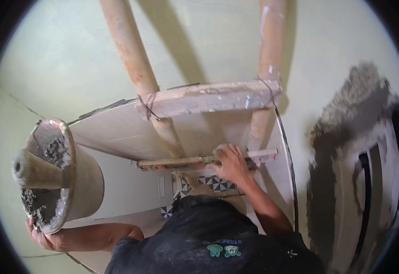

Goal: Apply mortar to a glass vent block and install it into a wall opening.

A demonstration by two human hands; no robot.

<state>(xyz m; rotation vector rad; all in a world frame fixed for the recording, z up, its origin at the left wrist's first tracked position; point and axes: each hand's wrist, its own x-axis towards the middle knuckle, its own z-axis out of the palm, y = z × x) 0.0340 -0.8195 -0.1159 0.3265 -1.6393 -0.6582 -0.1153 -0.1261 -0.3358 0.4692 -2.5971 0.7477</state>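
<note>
The left hand [42, 236] clutches a pale round bucket [89, 182] by its rim, the right hand [232, 163] grips a narrow reddish crossbar [172, 165]; slipping fingers could spill grey mortar [48, 201].

Bright light washes the pale wall [231, 41] | Shadows [174, 41] fall to the right of the poles [133, 50], light arriving from the left | Fisheye bows the slatted frame [345, 196] near the dim right rim | Black vignette rings the view
</note>
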